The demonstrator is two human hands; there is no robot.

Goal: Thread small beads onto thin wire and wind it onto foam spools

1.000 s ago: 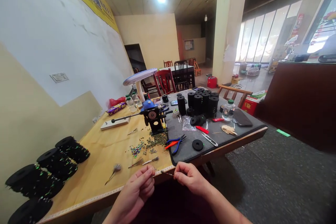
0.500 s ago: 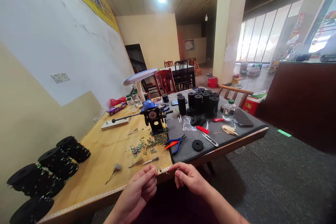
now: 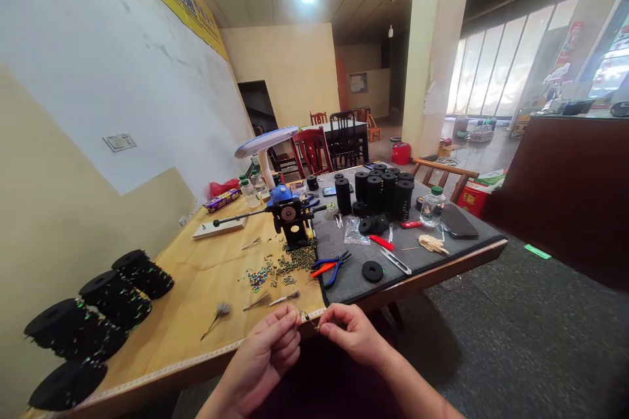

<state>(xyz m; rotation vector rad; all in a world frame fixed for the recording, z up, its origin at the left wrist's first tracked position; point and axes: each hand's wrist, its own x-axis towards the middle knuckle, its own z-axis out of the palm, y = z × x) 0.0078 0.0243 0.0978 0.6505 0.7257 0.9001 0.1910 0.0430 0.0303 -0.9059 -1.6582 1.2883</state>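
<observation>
My left hand (image 3: pixel 270 347) is closed, thumb and forefinger pinched on one end of a thin strand with a small dark bead-like piece (image 3: pixel 307 317). The other end is pinched by my right hand (image 3: pixel 351 334), so the strand spans the gap between them, over the table's front edge. Its finer details are too small to make out. Just beyond my hands lie bundles of thin bristle-like strands (image 3: pixel 223 311), a scatter of coloured beads (image 3: pixel 257 278) and a heap of tiny brass-coloured parts (image 3: pixel 302 258). Blue-handled pliers (image 3: pixel 337 270) rest on the grey mat.
A black hand-cranked winder (image 3: pixel 289 226) stands mid-table beneath a white lamp (image 3: pixel 268 141). Black foam spools (image 3: pixel 376 193) crowd the mat, near thread snips (image 3: pixel 396 262) and a bottle (image 3: pixel 432 208). More wound spools (image 3: pixel 73 327) stand at the left by the wall.
My right forefinger has curled in from a stretched position, and the right hand now pinches the strand's end. The view has shifted slightly.
</observation>
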